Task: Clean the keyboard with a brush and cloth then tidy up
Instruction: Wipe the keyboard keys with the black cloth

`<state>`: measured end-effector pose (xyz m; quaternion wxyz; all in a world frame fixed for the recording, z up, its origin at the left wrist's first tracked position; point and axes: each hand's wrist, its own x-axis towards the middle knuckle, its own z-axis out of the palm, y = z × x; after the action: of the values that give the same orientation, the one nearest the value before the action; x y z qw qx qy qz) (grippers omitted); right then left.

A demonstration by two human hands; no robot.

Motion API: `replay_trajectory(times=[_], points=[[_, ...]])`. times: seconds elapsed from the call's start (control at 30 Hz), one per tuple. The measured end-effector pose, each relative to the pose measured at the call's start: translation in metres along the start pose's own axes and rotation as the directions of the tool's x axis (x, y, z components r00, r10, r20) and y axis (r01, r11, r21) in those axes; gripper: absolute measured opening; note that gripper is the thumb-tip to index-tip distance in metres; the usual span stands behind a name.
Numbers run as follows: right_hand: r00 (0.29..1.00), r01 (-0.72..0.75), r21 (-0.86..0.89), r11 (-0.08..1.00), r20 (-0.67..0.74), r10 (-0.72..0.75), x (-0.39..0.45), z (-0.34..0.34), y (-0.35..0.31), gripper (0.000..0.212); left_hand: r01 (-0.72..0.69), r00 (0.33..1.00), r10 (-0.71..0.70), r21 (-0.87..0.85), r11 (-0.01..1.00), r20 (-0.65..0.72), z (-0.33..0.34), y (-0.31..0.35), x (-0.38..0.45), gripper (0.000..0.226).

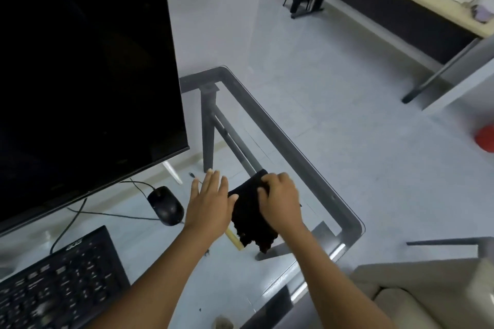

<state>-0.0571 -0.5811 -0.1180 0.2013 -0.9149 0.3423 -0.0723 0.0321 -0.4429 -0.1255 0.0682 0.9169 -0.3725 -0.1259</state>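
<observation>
**Both hands at the cloth on the glass surface**

The cloth (250, 215) is a black bundle lying on the glass surface (315, 157), near its right edge. Its folds are lost in the dark fabric, and its near end is ragged and hangs past my wrist. My right hand (280, 199) sits on top of it with the fingers curled, gripping the fabric at the far upper part; much of the cloth's right side is hidden under that hand. My left hand (211, 200) lies flat and spread just to the left of the cloth, fingers straight, grasping nothing; its thumb touches the cloth's left edge.

A pale wooden stick, the brush (234, 240), pokes out from under the cloth's near left corner. Only this short piece shows, so I cannot tell where the bristles are.

Left of my left hand sits the black mouse (165, 205), apart from the hand, its cable running off under the monitor (85, 69). The monitor is dark and cut off at the top and left. The keyboard (58, 280) lies at the lower left, well apart from the cloth; it is blurred, its keys hard to read, and its near end runs out of view.
</observation>
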Motion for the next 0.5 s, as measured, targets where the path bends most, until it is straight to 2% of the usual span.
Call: replay_trajectory(times=[0.13, 0.27, 0.3, 0.37, 0.43, 0.5], points=[[0.979, -0.14, -0.171, 0.975, 0.123, 0.162, 0.021, -0.002, 0.021, 0.041, -0.004, 0.999, 0.0, 0.11, 0.994, 0.039, 0.011, 0.019, 0.012, 0.053], [0.972, -0.125, -0.188, 0.974, 0.172, 0.157, 0.021, 0.008, 0.027, 0.033, -0.03, 0.996, 0.03, 0.011, 1.0, -0.079, 0.01, 0.029, 0.014, 0.027], [0.971, -0.119, -0.182, 0.976, 0.182, 0.153, 0.021, 0.009, 0.028, 0.031, -0.026, 0.996, 0.022, -0.049, 0.998, -0.083, 0.008, 0.031, 0.013, 0.024], [0.968, -0.128, -0.135, 0.983, 0.199, 0.153, 0.02, 0.007, 0.026, 0.029, 0.046, 0.998, -0.059, -0.293, 0.955, -0.037, -0.001, 0.031, 0.011, 0.018], [0.964, -0.139, -0.052, 0.989, 0.221, 0.147, 0.018, -0.001, 0.024, 0.023, 0.138, 0.99, -0.114, -0.548, 0.825, 0.078, -0.011, 0.03, 0.005, 0.015], [0.964, -0.127, 0.043, 0.991, 0.242, 0.113, 0.015, -0.011, 0.019, 0.012, 0.161, 0.987, -0.111, -0.659, 0.735, 0.117, -0.02, 0.028, -0.005, 0.014]])
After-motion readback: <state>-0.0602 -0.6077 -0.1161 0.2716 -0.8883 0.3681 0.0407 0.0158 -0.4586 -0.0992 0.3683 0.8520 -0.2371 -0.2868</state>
